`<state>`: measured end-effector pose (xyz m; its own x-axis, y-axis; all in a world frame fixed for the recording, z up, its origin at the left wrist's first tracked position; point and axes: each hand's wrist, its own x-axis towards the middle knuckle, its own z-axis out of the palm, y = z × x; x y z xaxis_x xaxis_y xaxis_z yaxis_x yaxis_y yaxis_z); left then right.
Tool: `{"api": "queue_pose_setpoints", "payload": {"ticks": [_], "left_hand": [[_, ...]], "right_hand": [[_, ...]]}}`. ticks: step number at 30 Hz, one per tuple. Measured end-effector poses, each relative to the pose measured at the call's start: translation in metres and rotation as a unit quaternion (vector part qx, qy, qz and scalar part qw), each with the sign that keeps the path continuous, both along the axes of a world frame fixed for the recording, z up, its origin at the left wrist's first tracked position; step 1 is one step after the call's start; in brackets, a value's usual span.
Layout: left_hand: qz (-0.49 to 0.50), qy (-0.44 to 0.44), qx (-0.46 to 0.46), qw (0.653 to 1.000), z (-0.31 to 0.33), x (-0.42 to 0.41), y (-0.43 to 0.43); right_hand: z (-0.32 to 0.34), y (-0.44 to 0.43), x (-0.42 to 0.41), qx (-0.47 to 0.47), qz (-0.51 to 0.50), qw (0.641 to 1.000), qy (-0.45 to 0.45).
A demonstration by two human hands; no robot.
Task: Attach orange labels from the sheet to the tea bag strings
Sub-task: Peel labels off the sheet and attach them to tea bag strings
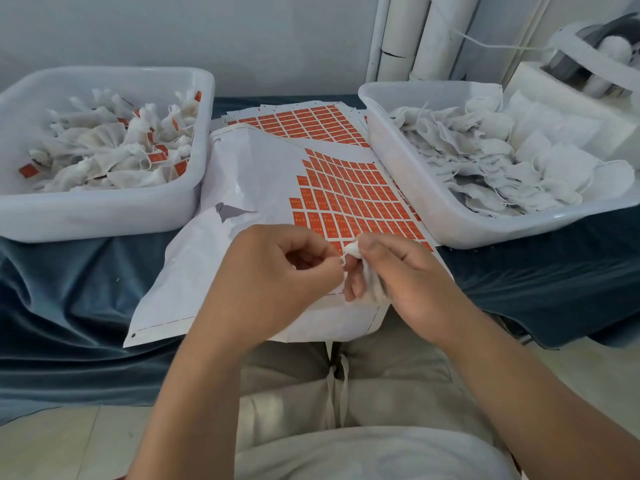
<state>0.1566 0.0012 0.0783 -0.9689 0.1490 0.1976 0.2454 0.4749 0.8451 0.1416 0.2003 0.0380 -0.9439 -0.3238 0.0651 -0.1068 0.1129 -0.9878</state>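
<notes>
L tub [104, 216]: white plastic, rounded corners, glossy rim, at the far L on the blue cloth [69, 306]. Inside is a loose heap of labelled tea bags [114, 147], crumpled white mesh pouches, many w/ a small orange rectangle on the thread.

R tub [450, 216]: same kind, sitting at a tilt. It holds plain tea bags [485, 161], flattish white fibre pouches w/ stray threads, piled thick.

Btw the tubs lies the label sheet [242, 174]: thin white backing paper, buckled and creased. Its L part is peeled white. Its R part is a grid of orange labels [346, 195], small rectangles w/ print too small to read. The grid's L edge steps down like a stair. A second sheet [304, 121] lies behind it, partly under it, w/ orange rows running across.

Both hands are over the near edge of the label sheet, almost touching. Right hand [408, 271] grasps a tea bag [372, 289]: thumb & forefinger pinch the gathered neck, and the pouch body is tucked under the other curled fingers. Left hand [273, 271] is curled, thumb & forefinger tips pinching the string [343, 260] just beside that neck.

The cloth is dark blue w/ a velvety sheen and hangs in soft folds. Beige trousers [294, 368] w/ a drawstring show below the sheet. White pipes [415, 36] stand upright at the back wall.
</notes>
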Motion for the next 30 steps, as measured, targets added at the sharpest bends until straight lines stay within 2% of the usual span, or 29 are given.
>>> {"api": "queue_pose_setpoints", "payload": {"ticks": [2,4,6,7,9,11,13,16,21,30], "left_hand": [[-0.054,-0.099,0.058,0.992,0.0,-0.006,-0.009],[-0.062,-0.126,0.021,0.99,-0.004,-0.011,-0.014],[-0.012,-0.082,-0.059,0.995,-0.009,-0.012,-0.013],[0.022,-0.055,-0.069,0.996,-0.009,-0.012,-0.012],[0.053,-0.017,-0.02,0.998,-0.005,-0.009,-0.01],[0.023,0.005,0.035,0.999,-0.003,-0.006,-0.006],[-0.005,0.015,0.051,0.999,-0.003,-0.004,0.0],[0.006,0.035,0.096,0.995,-0.006,-0.003,0.007],[-0.005,0.045,0.132,0.99,-0.008,-0.001,0.016],[-0.023,-0.013,0.196,0.98,-0.013,-0.003,0.021]], "right_hand": [[-0.001,-0.004,0.002,-0.006,0.006,1.0,0.001],[-0.004,-0.007,0.003,-0.03,0.013,0.999,-0.016],[-0.007,-0.009,0.004,-0.049,0.008,0.998,-0.038],[-0.008,-0.01,0.004,-0.057,0.001,0.997,-0.046],[-0.008,-0.011,0.004,-0.078,-0.012,0.995,-0.058],[-0.007,-0.012,0.004,-0.108,-0.016,0.991,-0.071],[-0.005,-0.012,0.004,-0.143,-0.006,0.985,-0.095],[0.0,-0.01,0.003,-0.21,0.0,0.966,-0.15],[0.008,-0.005,0.002,-0.296,-0.006,0.923,-0.244],[0.011,0.001,-0.001,-0.296,0.034,0.916,-0.268]]}}
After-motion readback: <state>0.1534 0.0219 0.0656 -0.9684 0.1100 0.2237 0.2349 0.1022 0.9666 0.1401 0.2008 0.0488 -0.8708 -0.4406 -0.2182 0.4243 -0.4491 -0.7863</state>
